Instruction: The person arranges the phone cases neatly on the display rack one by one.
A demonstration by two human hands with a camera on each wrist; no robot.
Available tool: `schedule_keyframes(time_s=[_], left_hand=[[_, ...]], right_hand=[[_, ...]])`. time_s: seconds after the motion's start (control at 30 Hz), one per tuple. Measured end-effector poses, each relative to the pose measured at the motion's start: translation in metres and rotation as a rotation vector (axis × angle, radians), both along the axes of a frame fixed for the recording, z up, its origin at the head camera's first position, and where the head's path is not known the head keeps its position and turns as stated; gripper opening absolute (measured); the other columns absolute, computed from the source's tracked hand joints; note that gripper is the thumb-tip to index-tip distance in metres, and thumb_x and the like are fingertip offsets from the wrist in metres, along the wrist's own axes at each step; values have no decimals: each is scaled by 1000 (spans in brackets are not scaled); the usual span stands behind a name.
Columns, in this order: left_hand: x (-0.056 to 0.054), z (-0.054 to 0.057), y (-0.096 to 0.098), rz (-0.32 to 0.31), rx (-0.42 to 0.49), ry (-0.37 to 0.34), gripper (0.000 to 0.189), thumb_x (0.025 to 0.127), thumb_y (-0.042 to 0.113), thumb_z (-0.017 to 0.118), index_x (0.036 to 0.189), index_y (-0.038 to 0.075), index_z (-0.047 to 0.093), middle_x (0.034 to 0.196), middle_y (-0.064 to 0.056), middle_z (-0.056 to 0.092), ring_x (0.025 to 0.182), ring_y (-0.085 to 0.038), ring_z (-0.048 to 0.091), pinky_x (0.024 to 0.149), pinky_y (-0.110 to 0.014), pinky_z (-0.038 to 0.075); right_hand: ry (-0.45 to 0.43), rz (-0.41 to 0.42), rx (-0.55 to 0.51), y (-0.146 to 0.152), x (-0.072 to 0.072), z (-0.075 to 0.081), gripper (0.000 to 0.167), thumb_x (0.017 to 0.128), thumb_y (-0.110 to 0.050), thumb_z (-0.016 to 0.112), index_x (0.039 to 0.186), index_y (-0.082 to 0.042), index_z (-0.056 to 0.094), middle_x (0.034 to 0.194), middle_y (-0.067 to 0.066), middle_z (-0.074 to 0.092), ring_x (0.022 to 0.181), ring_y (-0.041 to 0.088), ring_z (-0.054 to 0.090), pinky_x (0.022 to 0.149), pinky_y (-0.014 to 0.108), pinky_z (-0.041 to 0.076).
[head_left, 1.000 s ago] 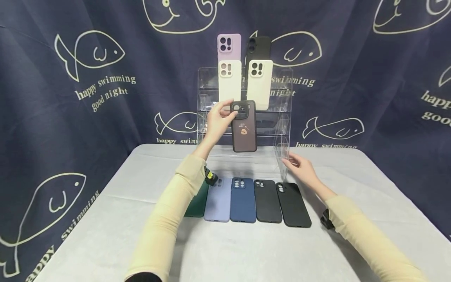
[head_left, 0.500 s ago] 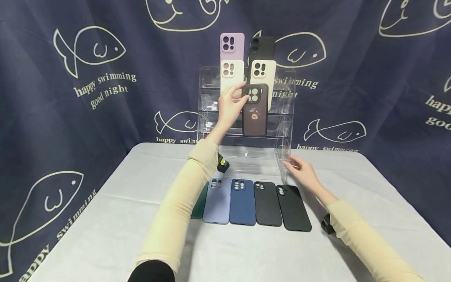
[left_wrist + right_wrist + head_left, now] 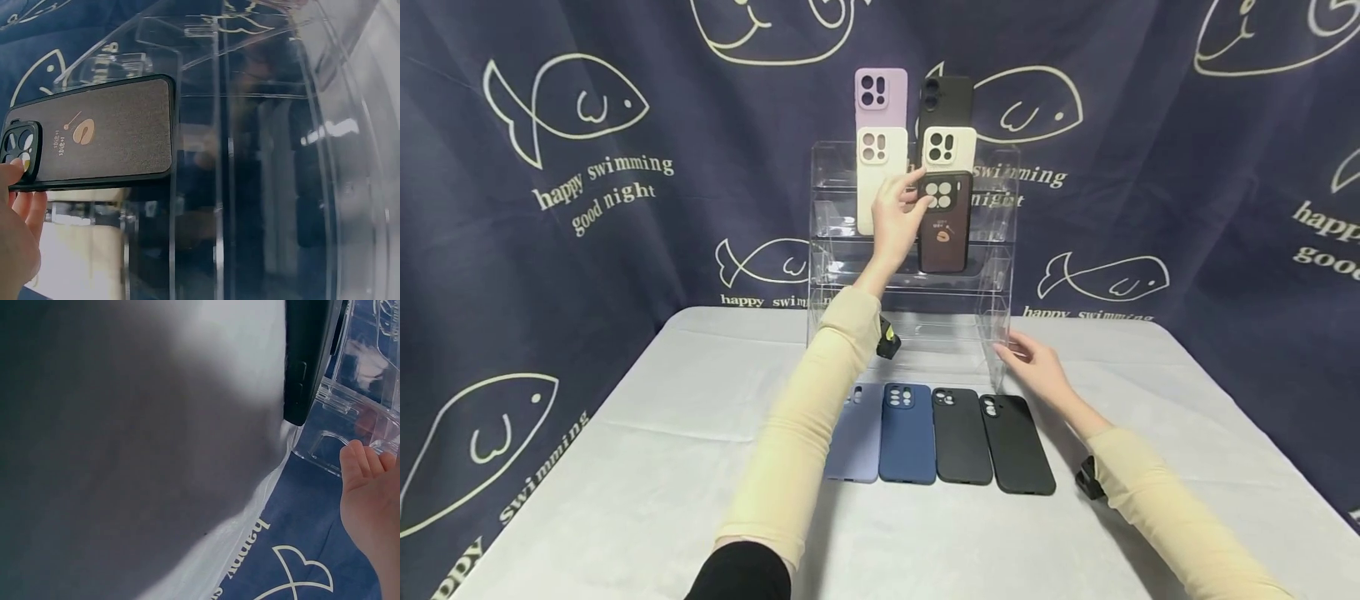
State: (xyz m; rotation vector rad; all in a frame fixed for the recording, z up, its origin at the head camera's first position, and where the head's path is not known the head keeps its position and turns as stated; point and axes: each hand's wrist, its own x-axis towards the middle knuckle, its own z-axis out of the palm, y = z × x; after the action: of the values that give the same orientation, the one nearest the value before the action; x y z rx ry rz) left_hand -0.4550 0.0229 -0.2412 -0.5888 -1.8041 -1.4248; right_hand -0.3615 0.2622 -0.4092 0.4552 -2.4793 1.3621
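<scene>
Raised in front of the clear acrylic display stand (image 3: 910,333), my left hand (image 3: 898,221) pinches a dark translucent phone case (image 3: 945,242) by its camera end. The case has a black rim and a small printed motif. It overlaps the lower part of a white phone case (image 3: 951,150) behind it. In the left wrist view, the held phone case (image 3: 112,137) lies close to the tiers; whether it touches one, I cannot tell. My right hand (image 3: 1037,367) rests its fingers against the stand's right side, low down. The right wrist view has the right hand (image 3: 369,494) at the clear panel.
On the stand's upper tiers are another white case (image 3: 874,187), a purple case (image 3: 891,104) and a black case (image 3: 951,100). Along the table front lie a light blue case (image 3: 855,442), a navy case (image 3: 908,442) and two black cases (image 3: 962,442). A fish-print curtain (image 3: 685,167) hangs behind.
The left hand has carried the dark phone case up and to the right, from the stand's middle to in front of the right-hand white case. The right hand has stayed at the stand's side.
</scene>
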Motion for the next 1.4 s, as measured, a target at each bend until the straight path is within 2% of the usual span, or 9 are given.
schedule_keyframes(time_s=[0.2, 0.37, 0.6, 0.77, 1.0, 1.1, 1.2, 1.4], left_hand=[[-3, -12, 4, -13, -2, -66, 41, 80, 5, 72, 119, 4, 63, 117, -15, 60, 96, -24, 67, 81, -11, 52], [-3, -14, 3, -9, -3, -129, 41, 80, 11, 72, 120, 7, 63, 119, -12, 62, 100, -21, 66, 85, -13, 52], [-5, -19, -6, -49, 33, -184, 44, 82, 9, 70, 125, 6, 58, 125, -11, 60, 110, -22, 61, 88, -20, 53], [-2, -26, -14, -90, 70, -217, 45, 83, 13, 71, 125, 4, 58, 123, -13, 61, 109, -23, 62, 90, -22, 53], [7, -33, -28, -140, 87, -223, 45, 82, 12, 72, 124, 2, 58, 120, -16, 63, 107, -25, 63, 88, -20, 53], [13, -35, -35, -150, 85, -240, 45, 83, 13, 71, 124, 3, 57, 120, -16, 63, 106, -24, 64, 89, -21, 53], [22, -38, -44, -151, 76, -264, 44, 84, 13, 70, 125, 4, 56, 119, -14, 64, 106, -23, 64, 91, -24, 53], [35, -44, -63, -162, 48, -280, 45, 84, 14, 71, 125, 4, 56, 118, -15, 64, 104, -24, 64, 90, -26, 53]], right_hand=[[5, -7, 4, 2, -5, -8, 47, 94, -22, 58, 131, 6, 49, 124, 28, 56, 108, 42, 59, 92, 40, 49], [13, -4, -2, 3, -5, -8, 46, 93, -22, 59, 130, 5, 50, 123, 28, 57, 107, 42, 59, 92, 41, 49], [-9, -4, 26, -3, 3, 5, 45, 95, -19, 56, 131, 8, 47, 123, 31, 54, 109, 45, 57, 95, 45, 47], [-9, 5, 5, -9, 13, 17, 43, 93, -13, 57, 128, 11, 48, 121, 34, 54, 107, 48, 56, 93, 49, 46], [-21, -13, 18, 3, -2, -4, 49, 95, -25, 57, 133, 3, 47, 125, 28, 55, 110, 43, 58, 95, 44, 47], [-21, -12, 11, 5, -4, -8, 48, 94, -25, 57, 133, 2, 48, 125, 27, 56, 110, 42, 58, 95, 43, 48], [-10, 1, 12, 3, -2, -4, 46, 94, -21, 57, 131, 5, 49, 123, 29, 56, 109, 44, 58, 94, 46, 47], [7, 11, 26, -7, 16, 18, 42, 94, -12, 56, 127, 13, 48, 123, 34, 53, 108, 48, 56, 93, 48, 45]])
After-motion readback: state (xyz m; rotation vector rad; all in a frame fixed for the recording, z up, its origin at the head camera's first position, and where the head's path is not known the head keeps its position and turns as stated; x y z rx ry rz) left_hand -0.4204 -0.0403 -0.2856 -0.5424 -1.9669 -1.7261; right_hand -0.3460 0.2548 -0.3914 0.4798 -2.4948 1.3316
